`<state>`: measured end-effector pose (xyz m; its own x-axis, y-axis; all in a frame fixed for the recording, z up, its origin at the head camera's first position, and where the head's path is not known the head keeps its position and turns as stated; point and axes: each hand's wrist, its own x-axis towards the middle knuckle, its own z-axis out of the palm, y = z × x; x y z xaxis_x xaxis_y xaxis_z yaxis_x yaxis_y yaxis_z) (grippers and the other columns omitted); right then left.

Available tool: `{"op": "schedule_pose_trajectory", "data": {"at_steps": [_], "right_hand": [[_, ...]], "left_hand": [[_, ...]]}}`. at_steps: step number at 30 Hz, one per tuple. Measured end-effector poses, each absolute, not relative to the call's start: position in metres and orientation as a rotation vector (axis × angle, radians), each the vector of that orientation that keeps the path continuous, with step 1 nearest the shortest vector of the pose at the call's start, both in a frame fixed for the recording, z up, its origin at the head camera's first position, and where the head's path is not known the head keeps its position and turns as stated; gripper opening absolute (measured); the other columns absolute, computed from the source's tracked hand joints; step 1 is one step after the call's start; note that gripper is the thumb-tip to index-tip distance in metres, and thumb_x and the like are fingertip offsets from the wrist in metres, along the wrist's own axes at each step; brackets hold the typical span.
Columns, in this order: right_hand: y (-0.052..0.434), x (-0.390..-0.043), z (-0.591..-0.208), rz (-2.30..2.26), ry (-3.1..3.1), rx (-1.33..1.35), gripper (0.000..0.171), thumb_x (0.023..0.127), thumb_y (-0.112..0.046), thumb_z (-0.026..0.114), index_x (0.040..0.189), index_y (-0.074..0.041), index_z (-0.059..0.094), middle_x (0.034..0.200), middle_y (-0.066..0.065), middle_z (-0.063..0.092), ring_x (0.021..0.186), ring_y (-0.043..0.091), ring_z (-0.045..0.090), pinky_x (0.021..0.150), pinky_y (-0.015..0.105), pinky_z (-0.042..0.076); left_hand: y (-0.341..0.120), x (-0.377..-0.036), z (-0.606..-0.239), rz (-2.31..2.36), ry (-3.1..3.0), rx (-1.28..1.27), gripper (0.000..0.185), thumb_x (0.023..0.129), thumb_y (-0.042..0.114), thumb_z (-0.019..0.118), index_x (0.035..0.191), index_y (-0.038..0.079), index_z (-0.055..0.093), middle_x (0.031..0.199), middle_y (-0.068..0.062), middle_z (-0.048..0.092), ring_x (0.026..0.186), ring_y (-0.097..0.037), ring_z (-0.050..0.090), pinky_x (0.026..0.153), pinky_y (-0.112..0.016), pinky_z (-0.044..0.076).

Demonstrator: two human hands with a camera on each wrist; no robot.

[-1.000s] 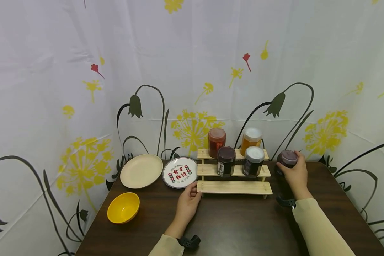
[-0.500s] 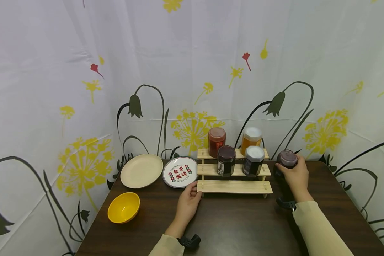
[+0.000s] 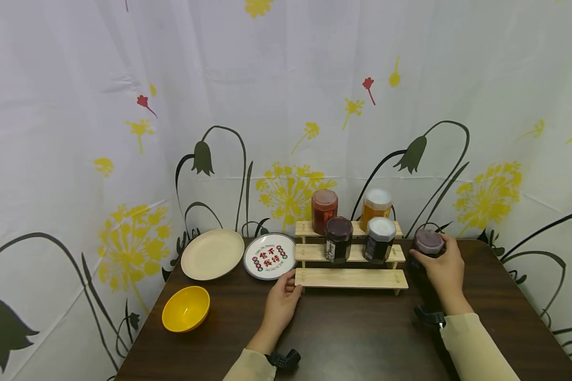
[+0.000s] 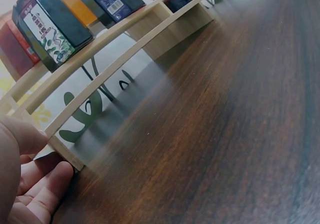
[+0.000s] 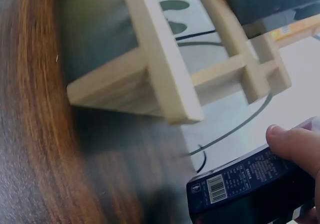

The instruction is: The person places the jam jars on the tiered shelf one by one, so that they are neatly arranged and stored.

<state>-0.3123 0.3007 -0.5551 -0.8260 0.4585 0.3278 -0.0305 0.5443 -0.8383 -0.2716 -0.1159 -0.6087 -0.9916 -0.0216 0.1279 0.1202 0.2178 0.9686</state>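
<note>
Nearest to me, my left hand (image 3: 280,301) lies on the dark wood-grain table (image 3: 352,338), its fingers relaxed and only loosely bent; the fingertips (image 4: 47,191) touch the left end of the bottom step of the pale wooden rack (image 3: 350,278). It grips nothing. Further right, my right hand (image 3: 442,270) is wrapped around a dark jar (image 3: 427,244) standing at the right end of the rack, just beside it; the fingers curl round the jar's side and my thumb (image 5: 295,144) presses its faceted dark wall above a barcode label. I cannot tell whether the jar's base rests on the table or is just off it.

The rack is bare, smooth light timber in three flat steps. The lowest step is bare. On the middle step stand two dark faceted jars, one with a dark lid (image 3: 338,239) and one with a white lid (image 3: 379,239). On the top step stand a red jar (image 3: 324,210) and an orange jar (image 3: 375,206).

Left of the rack lies a round white plate with red characters (image 3: 269,256), then a plain cream plate (image 3: 212,254), and nearer me a glossy yellow bowl (image 3: 185,309). Behind everything hangs a white curtain printed with flowers (image 3: 124,132)
</note>
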Motion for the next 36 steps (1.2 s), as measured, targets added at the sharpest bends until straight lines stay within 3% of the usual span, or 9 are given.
{"op": "schedule_pose_trajectory", "data": {"at_steps": [6, 12, 15, 23, 31, 36], "right_hand": [[0.298, -0.302, -0.545, 1.224, -2.227, -0.335, 0.089, 0.081, -0.018, 0.099, 0.153, 0.0, 0.05, 0.148, 0.025, 0.062, 0.137, 0.044, 0.059, 0.108, 0.059, 0.047], [0.296, -0.289, -0.537, 1.194, -2.229, -0.336, 0.088, 0.081, -0.02, 0.099, 0.154, -0.006, 0.052, 0.147, 0.018, 0.064, 0.134, 0.036, 0.063, 0.098, 0.031, 0.047], [0.294, -0.282, -0.532, 1.177, -2.233, -0.332, 0.089, 0.081, -0.021, 0.099, 0.155, -0.007, 0.052, 0.146, 0.017, 0.064, 0.133, 0.035, 0.063, 0.093, 0.023, 0.044], [0.282, -0.264, -0.515, 1.182, -2.23, -0.337, 0.091, 0.079, -0.025, 0.1, 0.155, -0.007, 0.052, 0.144, 0.017, 0.064, 0.131, 0.034, 0.062, 0.091, 0.025, 0.044], [0.269, -0.252, -0.511, 1.186, -2.219, -0.332, 0.087, 0.077, -0.022, 0.102, 0.15, -0.008, 0.056, 0.135, 0.011, 0.068, 0.116, 0.007, 0.056, 0.09, 0.018, 0.043], [0.261, -0.245, -0.511, 1.216, -2.222, -0.301, 0.087, 0.077, -0.021, 0.102, 0.15, -0.008, 0.056, 0.138, 0.012, 0.066, 0.119, 0.009, 0.057, 0.09, 0.015, 0.043]], "left_hand": [[-0.116, -0.272, -0.61, -1.885, -2.366, -0.08, 0.047, 0.102, 0.01, 0.074, 0.147, 0.001, 0.063, 0.115, -0.018, 0.074, 0.092, -0.015, 0.068, 0.076, -0.018, 0.057], [-0.116, -0.271, -0.61, -1.881, -2.36, -0.095, 0.048, 0.102, 0.011, 0.075, 0.147, 0.0, 0.063, 0.115, -0.017, 0.074, 0.092, -0.014, 0.068, 0.075, -0.019, 0.057], [-0.116, -0.27, -0.61, -1.88, -2.363, -0.087, 0.047, 0.102, 0.011, 0.075, 0.147, 0.0, 0.063, 0.115, -0.017, 0.074, 0.091, -0.015, 0.069, 0.075, -0.019, 0.057], [-0.116, -0.272, -0.607, -1.872, -2.373, -0.088, 0.046, 0.103, 0.01, 0.073, 0.147, 0.001, 0.063, 0.116, -0.017, 0.074, 0.091, -0.014, 0.069, 0.076, -0.019, 0.058], [-0.115, -0.274, -0.608, -1.883, -2.381, -0.074, 0.047, 0.103, 0.009, 0.073, 0.148, 0.001, 0.063, 0.116, -0.018, 0.074, 0.093, -0.017, 0.071, 0.077, -0.018, 0.058], [-0.116, -0.273, -0.609, -1.883, -2.385, -0.072, 0.047, 0.103, 0.009, 0.073, 0.148, 0.001, 0.063, 0.116, -0.018, 0.074, 0.093, -0.018, 0.071, 0.077, -0.019, 0.058]]}}
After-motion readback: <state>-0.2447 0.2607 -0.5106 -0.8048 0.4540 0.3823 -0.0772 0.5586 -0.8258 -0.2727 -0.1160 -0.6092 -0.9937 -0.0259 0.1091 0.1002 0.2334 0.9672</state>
